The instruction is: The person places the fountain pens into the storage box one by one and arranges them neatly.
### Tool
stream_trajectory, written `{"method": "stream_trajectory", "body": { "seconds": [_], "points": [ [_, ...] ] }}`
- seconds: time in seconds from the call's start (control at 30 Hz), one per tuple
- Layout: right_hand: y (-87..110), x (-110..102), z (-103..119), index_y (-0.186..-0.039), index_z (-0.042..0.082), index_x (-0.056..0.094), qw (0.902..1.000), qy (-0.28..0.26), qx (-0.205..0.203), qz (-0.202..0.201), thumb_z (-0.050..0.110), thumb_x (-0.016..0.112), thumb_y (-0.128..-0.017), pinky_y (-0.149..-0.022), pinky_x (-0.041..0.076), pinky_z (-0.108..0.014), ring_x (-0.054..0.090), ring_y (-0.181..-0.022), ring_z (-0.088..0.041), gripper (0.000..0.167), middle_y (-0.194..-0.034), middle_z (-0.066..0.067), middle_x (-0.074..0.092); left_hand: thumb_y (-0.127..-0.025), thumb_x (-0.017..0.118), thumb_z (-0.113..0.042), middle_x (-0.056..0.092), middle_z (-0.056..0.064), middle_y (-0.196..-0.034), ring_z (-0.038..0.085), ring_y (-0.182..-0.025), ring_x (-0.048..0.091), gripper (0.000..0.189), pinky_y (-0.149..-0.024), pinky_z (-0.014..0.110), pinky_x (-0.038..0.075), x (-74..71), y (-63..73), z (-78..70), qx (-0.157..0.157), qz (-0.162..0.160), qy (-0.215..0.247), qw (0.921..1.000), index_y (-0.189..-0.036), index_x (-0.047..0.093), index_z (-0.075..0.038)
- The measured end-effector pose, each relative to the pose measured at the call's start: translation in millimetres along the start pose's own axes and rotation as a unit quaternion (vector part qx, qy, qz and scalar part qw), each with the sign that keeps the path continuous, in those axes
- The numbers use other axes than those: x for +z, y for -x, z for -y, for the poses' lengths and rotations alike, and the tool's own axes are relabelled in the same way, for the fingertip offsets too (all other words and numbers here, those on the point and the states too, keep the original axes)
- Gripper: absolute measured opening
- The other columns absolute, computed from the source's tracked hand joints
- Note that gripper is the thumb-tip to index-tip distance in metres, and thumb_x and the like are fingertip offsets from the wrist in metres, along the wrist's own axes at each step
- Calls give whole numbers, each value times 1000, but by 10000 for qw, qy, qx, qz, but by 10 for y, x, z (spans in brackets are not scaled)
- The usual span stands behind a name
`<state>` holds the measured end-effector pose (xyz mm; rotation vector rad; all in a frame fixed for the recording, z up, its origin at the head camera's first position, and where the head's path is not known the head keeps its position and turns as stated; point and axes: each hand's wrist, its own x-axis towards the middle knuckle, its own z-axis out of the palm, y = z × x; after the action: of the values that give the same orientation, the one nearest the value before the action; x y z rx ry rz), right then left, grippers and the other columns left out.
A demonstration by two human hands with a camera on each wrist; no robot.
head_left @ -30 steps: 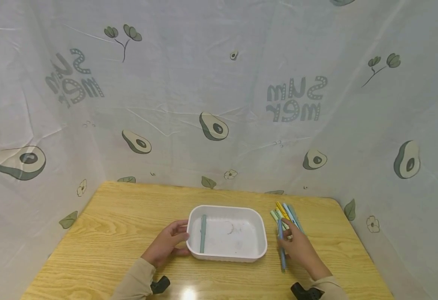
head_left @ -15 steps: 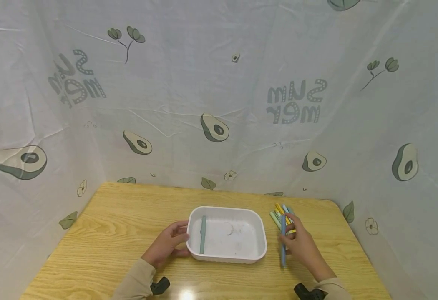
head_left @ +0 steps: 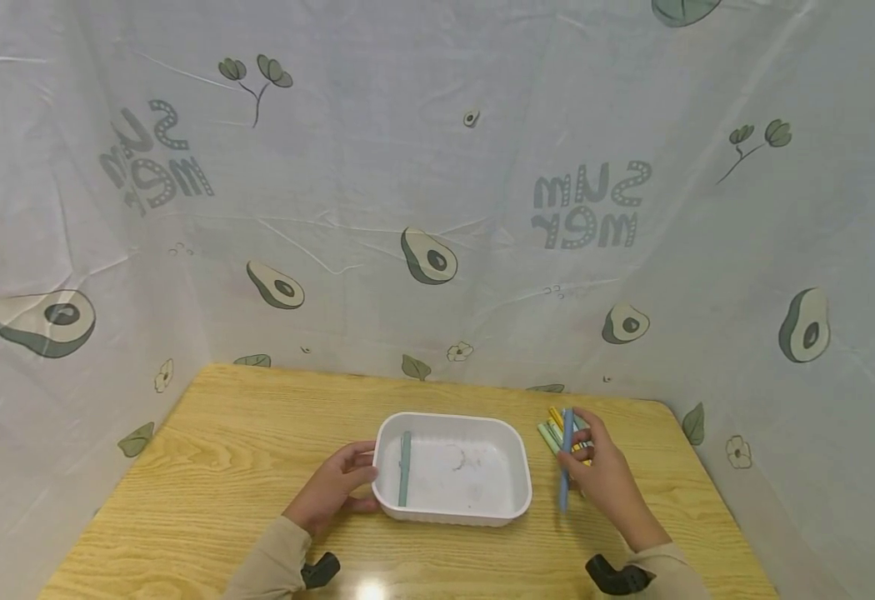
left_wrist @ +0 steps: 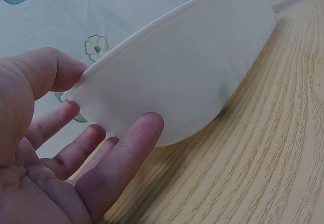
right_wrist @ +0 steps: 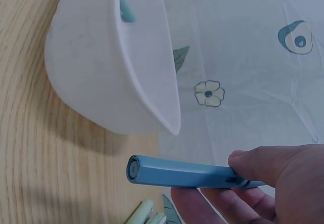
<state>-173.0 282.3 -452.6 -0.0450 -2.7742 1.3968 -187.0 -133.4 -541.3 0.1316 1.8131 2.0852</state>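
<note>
My right hand (head_left: 601,467) pinches a blue pen (right_wrist: 177,173) between thumb and fingers, its end pointing out over the table in the right wrist view. The pen is held in front of a small bunch of other pens (head_left: 550,437), which it and the hand partly cover. My left hand (head_left: 336,483) rests at the left side of a white plastic tray (head_left: 452,517). In the left wrist view its thumb is at the tray's rim, with relaxed fingers (left_wrist: 144,133) against the outer wall. A grey-green pen (head_left: 405,471) lies inside the tray near its left wall.
The pens in the bunch are green, yellow and light blue. A wooden table (head_left: 272,417) bears everything. Behind it and at both sides hangs a pale curtain (head_left: 347,167) printed with avocados and leaves. Each wrist wears a black camera mount.
My right hand has raised the blue pen and shifted it slightly towards the table's far edge. The left hand and the tray have stayed in place.
</note>
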Motion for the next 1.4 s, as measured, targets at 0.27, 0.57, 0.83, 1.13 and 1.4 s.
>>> {"method": "stream_trajectory", "body": {
  "seconds": [0.27, 0.57, 0.83, 1.13, 1.4],
  "points": [
    [9, 24, 116, -159, 17, 28, 10000, 50, -44, -31, 1, 69, -97, -63, 65, -31, 60, -101, -28, 76, -127, -18, 50, -103, 62, -12, 49, 30, -145, 29, -111, 66, 56, -84, 47, 65, 22, 10, -27, 11, -37, -37, 10000, -153, 40, 0],
    [-39, 114, 235, -159, 13, 28, 9997, -166, -202, -33, 0, 70, -96, -62, 66, -34, 62, -97, -25, 77, -127, -19, 52, -103, 62, -12, 48, 30, -146, 30, -111, 66, 58, -84, 48, 65, 21, 9, -23, 4, -43, -33, 10000, -154, 38, -1],
    [-80, 277, 379, -160, 12, 28, 9982, -530, -267, 90, -2, 69, -95, -63, 67, -40, 64, -94, -23, 78, -124, -19, 50, -103, 62, -11, 48, 30, -146, 31, -114, 64, 57, -85, 48, 65, 27, 21, -19, 27, -63, 6, 10000, -155, 39, -2],
    [-143, 560, 500, -159, 17, 30, 9971, -670, -264, 231, -3, 71, -94, -59, 65, -35, 64, -91, -22, 79, -121, -16, 52, -102, 63, -10, 48, 30, -146, 30, -112, 65, 58, -85, 48, 65, 26, 17, -6, 43, -55, 90, 9999, -154, 39, -2],
    [-181, 800, 551, -157, 18, 33, 9942, -967, -268, 392, -2, 70, -95, -60, 66, -39, 64, -88, -20, 75, -120, -15, 53, -102, 64, -12, 49, 29, -147, 29, -113, 65, 58, -86, 49, 64, 8, 11, 4, 53, -10, 113, 9999, -154, 41, -3]
  ]
}}
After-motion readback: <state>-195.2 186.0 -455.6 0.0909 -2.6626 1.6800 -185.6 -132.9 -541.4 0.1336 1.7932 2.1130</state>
